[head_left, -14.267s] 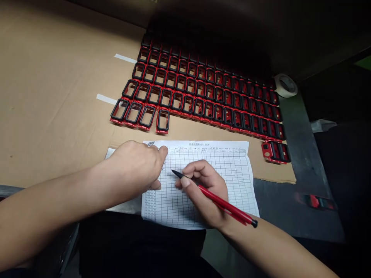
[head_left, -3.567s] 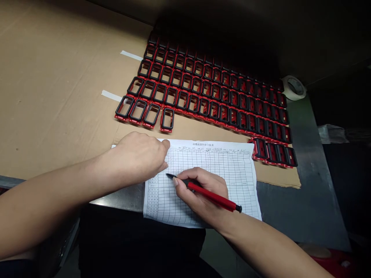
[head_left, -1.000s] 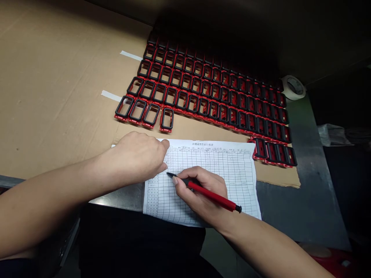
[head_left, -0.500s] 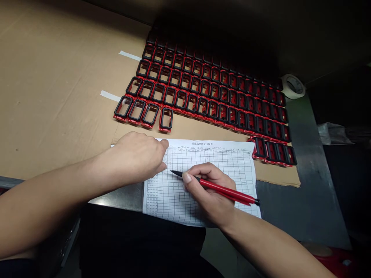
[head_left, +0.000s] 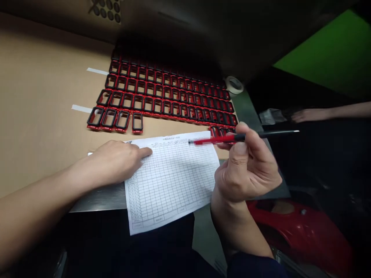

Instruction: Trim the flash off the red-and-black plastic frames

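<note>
My left hand (head_left: pixel 116 162) lies flat on the left part of a printed grid form (head_left: pixel 171 181), its fingertips on the paper and nothing held. My right hand (head_left: pixel 246 166) is raised above the form's right corner, pinching a red-and-black pen (head_left: pixel 232 138) that lies level with its thin tip pointing right. Beyond the form, rows of black-and-red rectangular plastic frames (head_left: pixel 162 96) stand on a cardboard sheet (head_left: pixel 43 104). The pen and my fingers hide a short row of frames at the right.
A masking tape roll (head_left: pixel 234 85) stands past the rows, and a steel bench top (head_left: pixel 98 200) shows under the form. A glossy red moulded shell (head_left: pixel 298 231) lies low on the right. A co-worker's hand (head_left: pixel 308 115) reaches in at the far right, near a plastic bag (head_left: pixel 269 116).
My right hand has lifted off the form, raising the pen level. The view has swung right, tilting the form and bringing a co-worker's hand into sight.
</note>
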`<action>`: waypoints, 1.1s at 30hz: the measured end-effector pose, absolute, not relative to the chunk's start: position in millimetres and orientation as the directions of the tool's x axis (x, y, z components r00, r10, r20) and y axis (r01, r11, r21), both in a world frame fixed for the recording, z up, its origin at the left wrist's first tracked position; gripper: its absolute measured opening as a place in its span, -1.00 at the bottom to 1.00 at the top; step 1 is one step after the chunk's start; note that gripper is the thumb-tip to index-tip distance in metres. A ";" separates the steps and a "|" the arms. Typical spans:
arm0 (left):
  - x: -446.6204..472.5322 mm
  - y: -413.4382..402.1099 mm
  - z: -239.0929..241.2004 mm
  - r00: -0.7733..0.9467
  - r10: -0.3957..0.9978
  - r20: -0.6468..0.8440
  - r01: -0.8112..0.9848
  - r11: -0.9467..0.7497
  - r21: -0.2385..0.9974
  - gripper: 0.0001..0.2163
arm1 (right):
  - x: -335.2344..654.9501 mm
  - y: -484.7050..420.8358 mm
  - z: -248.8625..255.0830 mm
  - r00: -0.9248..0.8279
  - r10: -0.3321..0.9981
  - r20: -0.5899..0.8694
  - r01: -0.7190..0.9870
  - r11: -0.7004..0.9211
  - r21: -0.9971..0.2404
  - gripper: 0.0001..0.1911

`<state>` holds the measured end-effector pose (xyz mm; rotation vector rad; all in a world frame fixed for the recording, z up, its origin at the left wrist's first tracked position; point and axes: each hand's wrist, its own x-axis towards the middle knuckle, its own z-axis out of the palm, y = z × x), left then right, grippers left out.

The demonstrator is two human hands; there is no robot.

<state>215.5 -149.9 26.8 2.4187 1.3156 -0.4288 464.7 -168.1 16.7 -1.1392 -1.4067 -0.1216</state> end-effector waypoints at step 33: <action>217.8 -153.6 39.3 0.591 0.697 -0.407 0.803 -0.560 0.207 -0.36 | 523.0 -240.7 -41.3 -0.060 0.479 0.876 0.897 0.410 -0.163 -0.72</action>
